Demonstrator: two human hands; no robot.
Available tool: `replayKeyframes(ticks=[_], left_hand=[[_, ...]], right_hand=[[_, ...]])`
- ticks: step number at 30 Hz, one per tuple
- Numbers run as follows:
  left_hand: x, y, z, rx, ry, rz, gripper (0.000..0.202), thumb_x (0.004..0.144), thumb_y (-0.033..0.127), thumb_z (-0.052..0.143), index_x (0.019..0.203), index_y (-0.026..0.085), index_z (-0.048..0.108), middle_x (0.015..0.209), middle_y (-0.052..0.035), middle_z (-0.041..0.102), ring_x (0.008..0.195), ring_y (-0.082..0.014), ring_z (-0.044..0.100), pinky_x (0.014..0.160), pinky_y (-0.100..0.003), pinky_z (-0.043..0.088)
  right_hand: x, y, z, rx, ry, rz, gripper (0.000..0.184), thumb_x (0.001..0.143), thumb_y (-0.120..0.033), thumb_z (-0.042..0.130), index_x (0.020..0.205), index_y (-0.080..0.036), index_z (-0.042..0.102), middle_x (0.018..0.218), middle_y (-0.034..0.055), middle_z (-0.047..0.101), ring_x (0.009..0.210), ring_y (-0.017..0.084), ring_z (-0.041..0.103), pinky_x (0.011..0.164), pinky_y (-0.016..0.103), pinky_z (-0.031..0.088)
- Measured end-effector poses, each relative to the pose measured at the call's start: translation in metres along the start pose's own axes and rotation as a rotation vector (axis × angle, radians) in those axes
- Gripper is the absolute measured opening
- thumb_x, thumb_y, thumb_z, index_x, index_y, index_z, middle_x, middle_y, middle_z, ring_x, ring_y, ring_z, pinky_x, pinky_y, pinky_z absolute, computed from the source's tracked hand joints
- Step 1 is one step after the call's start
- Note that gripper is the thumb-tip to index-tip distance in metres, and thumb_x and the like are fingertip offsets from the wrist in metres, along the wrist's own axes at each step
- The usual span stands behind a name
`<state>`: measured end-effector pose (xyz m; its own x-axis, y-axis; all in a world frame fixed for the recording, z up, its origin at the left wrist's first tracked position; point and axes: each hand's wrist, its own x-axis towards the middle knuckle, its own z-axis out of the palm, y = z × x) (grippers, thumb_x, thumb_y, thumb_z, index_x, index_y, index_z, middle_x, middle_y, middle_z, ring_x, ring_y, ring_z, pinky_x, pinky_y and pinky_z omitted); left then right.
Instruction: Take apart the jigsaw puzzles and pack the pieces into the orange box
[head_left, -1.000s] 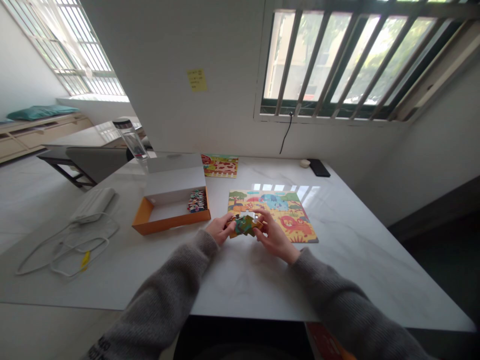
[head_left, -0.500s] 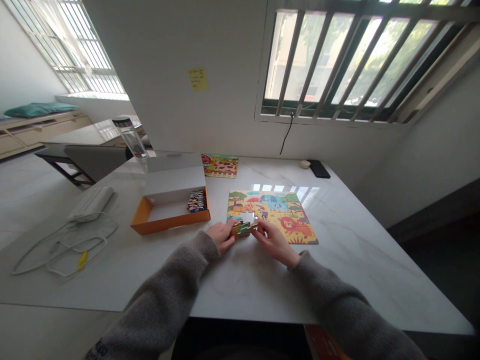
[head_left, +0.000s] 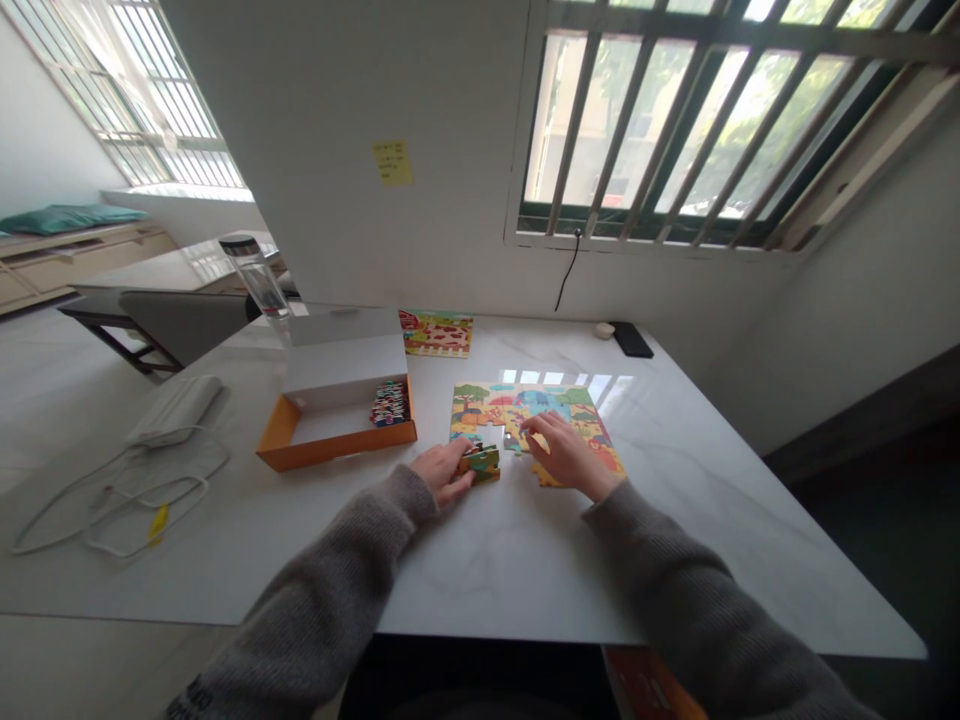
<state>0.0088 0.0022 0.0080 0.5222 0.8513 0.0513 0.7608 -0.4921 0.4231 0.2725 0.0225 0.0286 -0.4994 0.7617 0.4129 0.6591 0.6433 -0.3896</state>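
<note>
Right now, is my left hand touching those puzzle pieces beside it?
Touching. The head view shows your left hand gripping the puzzle pieces at their left edge, with no gap between.

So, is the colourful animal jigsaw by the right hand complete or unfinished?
Unfinished: the jigsaw has a gap showing white tabletop, and the left hand holds loose green-and-yellow jigsaw pieces.

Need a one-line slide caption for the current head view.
Left hand holding puzzle pieces, right hand over an incomplete animal jigsaw, an open orange box to the left.
</note>
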Motion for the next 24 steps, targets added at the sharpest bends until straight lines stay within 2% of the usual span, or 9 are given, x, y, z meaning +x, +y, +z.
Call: replayKeyframes(ticks=[2,4,9,13,15,17,18,21,24], left_hand=[[0.0,0.0,0.0,-0.029,0.008,0.001,0.027,0.084,0.029,0.05,0.11,0.02,0.047,0.083,-0.0041,0.062,0.077,-0.0218,0.062,0.073,-0.03,0.046],[0.001,0.0,0.0,-0.05,0.013,0.002,0.025,0.083,0.026,0.05,0.108,0.021,0.047,0.08,-0.0024,0.06,0.072,-0.0197,0.06,0.069,-0.028,0.046],[0.0,0.0,-0.001,-0.086,0.032,0.005,0.024,0.081,0.025,0.052,0.104,0.021,0.048,0.074,0.0008,0.056,0.062,-0.0164,0.054,0.062,-0.026,0.042],[0.0,-0.001,-0.001,-0.092,0.029,0.009,0.024,0.081,0.026,0.051,0.104,0.021,0.049,0.074,0.0006,0.055,0.063,-0.0165,0.054,0.063,-0.026,0.042],[0.0,-0.001,-0.001,-0.089,0.03,0.006,0.023,0.081,0.026,0.051,0.104,0.02,0.049,0.074,0.0002,0.055,0.063,-0.0168,0.054,0.063,-0.026,0.042],[0.001,-0.001,0.0,-0.083,0.038,-0.005,0.023,0.082,0.026,0.05,0.104,0.02,0.049,0.076,-0.0006,0.057,0.065,-0.0167,0.054,0.063,-0.026,0.042],[0.001,-0.001,0.0,-0.081,0.043,-0.011,0.023,0.083,0.027,0.05,0.105,0.02,0.049,0.078,-0.001,0.057,0.066,-0.0166,0.054,0.064,-0.026,0.043],[0.001,-0.002,0.001,-0.092,0.052,-0.009,0.026,0.083,0.029,0.051,0.107,0.019,0.05,0.081,-0.0019,0.058,0.068,-0.0165,0.055,0.068,-0.027,0.045],[0.001,-0.002,0.0,-0.127,0.059,0.002,0.027,0.083,0.03,0.052,0.107,0.019,0.051,0.081,-0.0018,0.058,0.068,-0.0164,0.055,0.067,-0.027,0.045]], right_hand=[[0.004,0.011,-0.004,-0.098,-0.097,-0.073,0.024,0.091,-0.025,0.056,0.114,-0.019,0.058,0.114,0.0131,0.06,0.109,0.027,0.052,0.093,0.042,0.045],[0.009,0.016,-0.003,-0.178,-0.2,-0.064,0.042,0.086,-0.031,0.065,0.125,-0.018,0.055,0.123,0.0153,0.056,0.115,0.03,0.049,0.096,0.044,0.043],[0.027,0.018,0.004,-0.292,-0.377,0.082,0.067,0.079,-0.037,0.075,0.137,-0.017,0.048,0.116,0.0162,0.056,0.109,0.032,0.049,0.091,0.043,0.043],[0.038,0.015,0.0,-0.239,-0.39,0.045,0.064,0.073,-0.032,0.079,0.128,-0.016,0.053,0.112,0.0142,0.054,0.103,0.028,0.05,0.086,0.036,0.043],[0.039,0.016,-0.002,-0.142,-0.37,0.036,0.045,0.075,-0.027,0.076,0.115,-0.017,0.059,0.105,0.0099,0.056,0.091,0.022,0.053,0.079,0.031,0.043],[0.038,0.018,-0.004,-0.006,-0.328,0.071,0.017,0.084,-0.026,0.066,0.098,-0.017,0.063,0.091,0.0045,0.057,0.077,0.016,0.052,0.071,0.027,0.042],[0.036,0.018,-0.005,0.073,-0.298,0.095,0.012,0.088,-0.027,0.06,0.09,-0.017,0.063,0.084,0.0025,0.057,0.073,0.014,0.051,0.068,0.026,0.041],[0.029,0.017,-0.008,0.36,-0.215,0.202,0.033,0.095,-0.039,0.048,0.075,-0.016,0.061,0.071,0.0002,0.055,0.065,0.013,0.048,0.062,0.025,0.039],[0.019,0.007,-0.01,0.687,-0.175,0.337,0.037,0.093,-0.05,0.049,0.08,-0.017,0.059,0.067,-0.0019,0.053,0.058,0.011,0.046,0.055,0.024,0.038]])
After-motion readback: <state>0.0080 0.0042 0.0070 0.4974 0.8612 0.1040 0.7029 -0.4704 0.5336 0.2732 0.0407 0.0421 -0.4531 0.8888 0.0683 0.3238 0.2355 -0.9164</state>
